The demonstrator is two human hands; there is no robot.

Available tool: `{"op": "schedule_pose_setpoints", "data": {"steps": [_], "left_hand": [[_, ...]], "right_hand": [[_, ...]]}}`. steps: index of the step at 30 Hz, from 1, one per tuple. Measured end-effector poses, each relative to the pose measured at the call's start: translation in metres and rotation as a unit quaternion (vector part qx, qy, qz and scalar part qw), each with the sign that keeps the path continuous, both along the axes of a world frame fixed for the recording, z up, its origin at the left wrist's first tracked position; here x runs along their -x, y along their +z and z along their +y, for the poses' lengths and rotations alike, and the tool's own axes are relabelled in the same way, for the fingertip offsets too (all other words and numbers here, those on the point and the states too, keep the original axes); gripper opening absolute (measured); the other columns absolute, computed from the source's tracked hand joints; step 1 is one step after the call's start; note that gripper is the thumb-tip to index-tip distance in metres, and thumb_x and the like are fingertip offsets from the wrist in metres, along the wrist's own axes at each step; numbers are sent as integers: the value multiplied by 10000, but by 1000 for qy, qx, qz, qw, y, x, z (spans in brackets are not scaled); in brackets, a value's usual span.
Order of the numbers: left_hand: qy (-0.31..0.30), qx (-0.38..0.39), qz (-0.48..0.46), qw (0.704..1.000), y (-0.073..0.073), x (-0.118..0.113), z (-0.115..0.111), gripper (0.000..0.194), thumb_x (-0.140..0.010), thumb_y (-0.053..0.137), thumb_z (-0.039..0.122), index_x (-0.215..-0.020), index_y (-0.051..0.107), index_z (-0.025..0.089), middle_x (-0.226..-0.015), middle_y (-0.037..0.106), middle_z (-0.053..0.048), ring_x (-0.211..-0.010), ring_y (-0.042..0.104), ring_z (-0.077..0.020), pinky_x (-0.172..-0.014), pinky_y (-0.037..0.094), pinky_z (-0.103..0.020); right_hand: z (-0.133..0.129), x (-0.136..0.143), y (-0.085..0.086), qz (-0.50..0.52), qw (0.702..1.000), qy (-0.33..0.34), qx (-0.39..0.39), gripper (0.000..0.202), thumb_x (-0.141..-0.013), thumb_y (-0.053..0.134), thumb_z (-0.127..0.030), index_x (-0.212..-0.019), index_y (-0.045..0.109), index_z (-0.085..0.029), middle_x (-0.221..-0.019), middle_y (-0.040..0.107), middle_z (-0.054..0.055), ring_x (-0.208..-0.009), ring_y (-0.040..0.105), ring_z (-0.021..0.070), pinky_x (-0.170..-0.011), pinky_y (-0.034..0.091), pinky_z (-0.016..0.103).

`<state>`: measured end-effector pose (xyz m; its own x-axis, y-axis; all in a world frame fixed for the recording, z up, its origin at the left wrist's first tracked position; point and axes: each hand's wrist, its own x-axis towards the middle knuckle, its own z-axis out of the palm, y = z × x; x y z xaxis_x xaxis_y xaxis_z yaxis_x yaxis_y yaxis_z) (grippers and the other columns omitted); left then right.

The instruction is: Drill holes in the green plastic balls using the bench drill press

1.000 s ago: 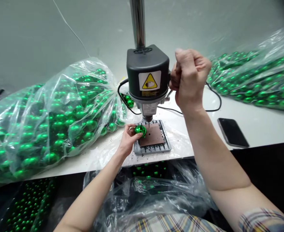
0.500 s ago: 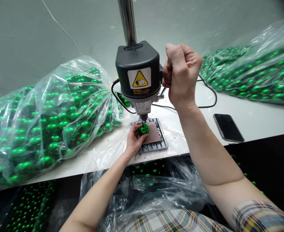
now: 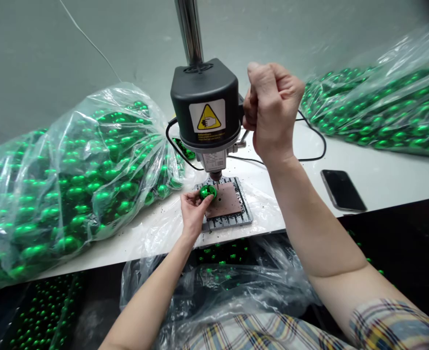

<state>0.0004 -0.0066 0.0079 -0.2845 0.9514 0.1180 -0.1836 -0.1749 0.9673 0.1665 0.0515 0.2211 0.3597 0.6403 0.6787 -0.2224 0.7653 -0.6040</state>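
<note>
A shiny green ball (image 3: 207, 191) is pinched between the thumb and fingers of my left hand (image 3: 194, 209), just left of the drill bit. Behind and above it stands a black drill press (image 3: 205, 104) with a yellow warning label. My right hand (image 3: 274, 109) is wrapped round the handle at the press's right side; the grip itself is mostly hidden by the fingers. Under the bit, a pinkish-brown board (image 3: 229, 201) with a small dark hole lies on the grey metal base (image 3: 245, 218), which is strewn with dark chips.
Clear plastic bags of green balls lie at the left (image 3: 79, 180) and at the back right (image 3: 385, 109). A phone (image 3: 343, 190) rests on the white table (image 3: 385, 177). A black cable (image 3: 324, 146) loops behind my right wrist. An open plastic bag (image 3: 236, 287) hangs below the table edge.
My left hand has moved left with the green ball, from under the drill bit to beside it, uncovering the hole in the board. My right hand remains on the handle.
</note>
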Motion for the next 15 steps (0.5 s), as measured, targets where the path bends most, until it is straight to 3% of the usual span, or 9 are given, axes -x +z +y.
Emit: {"op": "schedule_pose_setpoints", "data": {"steps": [7,15], "left_hand": [[-56,5,23,998,0,1,7,611,-566,929,301,-844,390,219,-1023,712,-42,-959,700,-170,-903,535,-332],[-84,-1,122,989,0,3,11,563,-597,917,339,-1013,568,189,-1018,711,-63,-983,686,-203,-920,529,-358]], "right_hand": [[2,1,0,-25,999,-35,20,666,-788,660,-737,-562,258,-258,-466,272,-56,-399,203,104,-363,180,324],[-1,1,1,-20,999,-39,25,640,-785,695,-681,-560,266,-263,-477,276,-55,-402,207,106,-373,175,328]]}}
